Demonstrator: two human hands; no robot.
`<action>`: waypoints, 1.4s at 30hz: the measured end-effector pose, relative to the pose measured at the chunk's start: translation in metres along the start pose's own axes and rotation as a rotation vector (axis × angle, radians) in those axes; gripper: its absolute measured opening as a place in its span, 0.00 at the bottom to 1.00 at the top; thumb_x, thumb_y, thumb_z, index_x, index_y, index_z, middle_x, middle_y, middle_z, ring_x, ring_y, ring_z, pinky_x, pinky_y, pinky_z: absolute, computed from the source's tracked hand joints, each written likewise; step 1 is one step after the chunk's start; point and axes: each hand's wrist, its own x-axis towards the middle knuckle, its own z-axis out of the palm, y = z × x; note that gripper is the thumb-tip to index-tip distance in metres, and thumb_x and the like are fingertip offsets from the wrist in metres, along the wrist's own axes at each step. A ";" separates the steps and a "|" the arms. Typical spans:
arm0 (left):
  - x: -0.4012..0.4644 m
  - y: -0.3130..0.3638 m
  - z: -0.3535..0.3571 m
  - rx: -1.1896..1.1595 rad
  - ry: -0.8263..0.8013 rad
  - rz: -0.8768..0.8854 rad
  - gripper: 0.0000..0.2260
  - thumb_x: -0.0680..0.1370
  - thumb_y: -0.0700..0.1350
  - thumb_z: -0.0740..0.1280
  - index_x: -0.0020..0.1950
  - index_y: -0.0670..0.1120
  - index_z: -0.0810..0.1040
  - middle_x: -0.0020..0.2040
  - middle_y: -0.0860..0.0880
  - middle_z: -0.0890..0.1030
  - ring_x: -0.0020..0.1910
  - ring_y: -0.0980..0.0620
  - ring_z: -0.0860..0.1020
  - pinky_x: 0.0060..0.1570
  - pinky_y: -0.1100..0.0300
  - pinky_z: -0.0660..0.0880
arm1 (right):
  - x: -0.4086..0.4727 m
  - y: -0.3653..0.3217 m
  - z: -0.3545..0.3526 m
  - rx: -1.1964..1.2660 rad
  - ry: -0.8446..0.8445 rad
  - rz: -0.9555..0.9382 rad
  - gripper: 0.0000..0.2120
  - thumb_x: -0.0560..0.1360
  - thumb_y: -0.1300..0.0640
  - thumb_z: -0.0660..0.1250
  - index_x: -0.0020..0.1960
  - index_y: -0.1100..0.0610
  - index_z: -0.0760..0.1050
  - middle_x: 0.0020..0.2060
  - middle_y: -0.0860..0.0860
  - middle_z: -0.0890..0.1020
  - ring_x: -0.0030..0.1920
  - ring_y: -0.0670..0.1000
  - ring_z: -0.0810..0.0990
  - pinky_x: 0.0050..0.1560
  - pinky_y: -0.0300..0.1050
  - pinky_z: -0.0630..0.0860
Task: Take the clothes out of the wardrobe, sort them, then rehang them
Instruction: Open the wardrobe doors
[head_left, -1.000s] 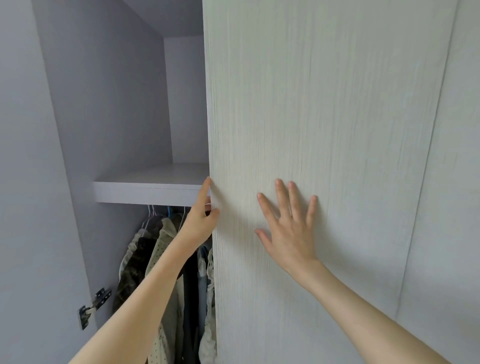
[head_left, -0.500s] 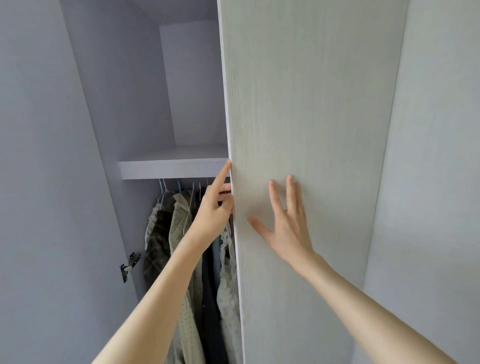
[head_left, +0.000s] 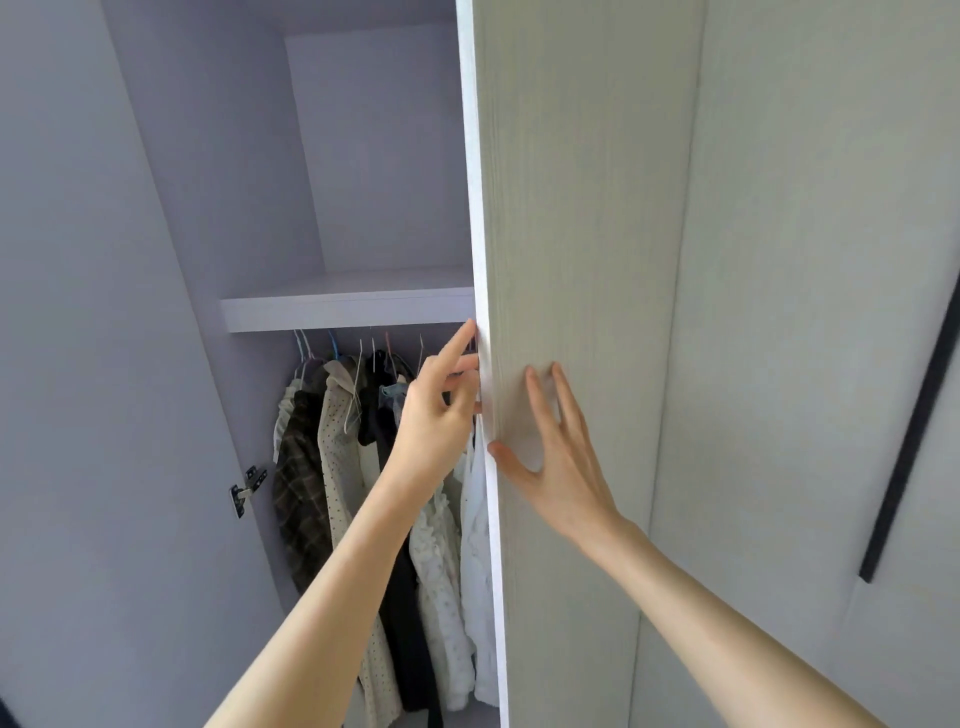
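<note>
The wardrobe door (head_left: 582, 260) fills most of what I can see from here, a tall pale wood-grain panel swung partway out, its white edge facing me. Behind it the wardrobe's inside opens up, with a shelf (head_left: 343, 312) across the top and the clothes (head_left: 363, 493) hanging just beneath on their hangers: a dark plaid piece, a dotted cream one, something black, then frilly white ones nearest the door. None are out yet. A metal hinge (head_left: 247, 488) sits on the left wall. The right hand (head_left: 556, 462) lies against the door's face with its fingers spread and straight, thumb at the edge. The left hand (head_left: 441, 410) has its grip curled around that same edge, forefinger stretched up along it (the other fingertips vanish behind the panel). My worry is that the white garment hangs right against the door's edge, so a careless swing could snag it, and fingers wrapped round the edge could get nipped if the door rebounds.
</note>
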 end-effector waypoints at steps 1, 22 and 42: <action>-0.003 0.004 0.005 -0.003 0.003 0.002 0.22 0.81 0.36 0.56 0.66 0.62 0.65 0.56 0.45 0.80 0.57 0.48 0.77 0.54 0.48 0.77 | -0.005 0.001 -0.006 0.021 -0.002 -0.004 0.40 0.75 0.44 0.63 0.71 0.42 0.34 0.74 0.42 0.40 0.75 0.45 0.42 0.68 0.41 0.58; -0.063 0.110 0.207 0.075 -0.057 0.121 0.25 0.78 0.34 0.62 0.69 0.57 0.65 0.54 0.49 0.76 0.46 0.56 0.78 0.48 0.66 0.76 | -0.112 0.090 -0.193 0.218 0.143 -0.071 0.24 0.76 0.61 0.58 0.72 0.52 0.60 0.64 0.46 0.72 0.61 0.36 0.71 0.60 0.40 0.73; -0.085 0.106 0.177 0.467 -0.361 0.049 0.20 0.81 0.47 0.57 0.73 0.55 0.60 0.67 0.62 0.65 0.63 0.64 0.64 0.63 0.73 0.56 | -0.146 0.069 -0.220 0.070 0.160 -0.155 0.21 0.77 0.54 0.54 0.66 0.61 0.71 0.61 0.52 0.75 0.61 0.46 0.72 0.63 0.30 0.63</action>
